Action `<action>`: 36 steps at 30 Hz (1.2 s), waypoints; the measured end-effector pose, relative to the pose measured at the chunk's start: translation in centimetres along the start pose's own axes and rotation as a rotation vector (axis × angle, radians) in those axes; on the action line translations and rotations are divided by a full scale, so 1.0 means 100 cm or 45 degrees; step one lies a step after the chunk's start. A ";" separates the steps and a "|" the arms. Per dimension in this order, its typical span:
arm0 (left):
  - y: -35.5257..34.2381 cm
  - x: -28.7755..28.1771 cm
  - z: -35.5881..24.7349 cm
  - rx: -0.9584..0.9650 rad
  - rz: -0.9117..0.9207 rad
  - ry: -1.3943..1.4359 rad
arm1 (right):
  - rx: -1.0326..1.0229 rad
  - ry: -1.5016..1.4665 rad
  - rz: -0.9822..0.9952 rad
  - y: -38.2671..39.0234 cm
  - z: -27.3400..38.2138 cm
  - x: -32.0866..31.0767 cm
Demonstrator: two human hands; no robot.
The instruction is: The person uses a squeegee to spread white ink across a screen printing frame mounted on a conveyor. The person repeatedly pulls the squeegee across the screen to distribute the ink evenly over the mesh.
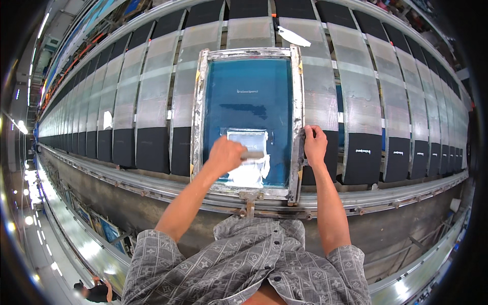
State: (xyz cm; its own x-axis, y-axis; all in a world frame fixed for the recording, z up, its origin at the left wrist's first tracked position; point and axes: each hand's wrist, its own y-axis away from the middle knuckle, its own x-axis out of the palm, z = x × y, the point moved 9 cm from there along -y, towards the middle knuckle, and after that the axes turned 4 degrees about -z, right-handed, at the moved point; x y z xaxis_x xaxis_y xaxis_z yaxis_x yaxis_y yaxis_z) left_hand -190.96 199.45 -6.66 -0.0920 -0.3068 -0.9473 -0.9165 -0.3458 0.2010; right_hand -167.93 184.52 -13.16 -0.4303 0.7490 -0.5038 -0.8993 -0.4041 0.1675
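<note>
A screen-printing frame [200, 109] with a metal rim and blue mesh [244, 76] lies in front of me across the printing boards. On the near part of the mesh, white ink [244, 177] is spread around a pale rectangular window. My left hand [224, 155] is closed around a small grey squeegee [252, 155] held over the inked area; its lower edge is partly hidden. At the frame's right side, my right hand [315, 145] has its fingers bent and pressed against the dark outer edge of the rim.
Long boards [361, 76] run in a row to both sides, with black fabric pieces [358, 157] at their near ends, several bearing small white prints. A white flat scrap [294, 36] lies beyond the frame. A metal rail [335, 200] runs before me. Another person [95, 291] is at lower left.
</note>
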 end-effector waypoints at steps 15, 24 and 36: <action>-0.018 -0.028 0.015 -0.055 -0.233 -0.014 | -0.024 -0.069 -0.010 0.003 0.006 -0.002; 0.122 -0.024 -0.015 -0.063 -0.535 -0.004 | -0.118 -0.085 -0.055 0.028 0.064 0.022; 0.154 -0.048 0.119 -0.074 -0.356 0.060 | -0.113 -0.285 -0.006 0.095 0.099 0.142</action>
State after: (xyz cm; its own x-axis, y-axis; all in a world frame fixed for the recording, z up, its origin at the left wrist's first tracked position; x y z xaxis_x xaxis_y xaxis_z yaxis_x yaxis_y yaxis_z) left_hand -209.26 206.17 -2.01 0.1803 -0.2325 -0.9557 -0.8799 -0.4724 -0.0511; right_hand -183.40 196.49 -10.32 -0.4415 0.8447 -0.3025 -0.8953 -0.4372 0.0856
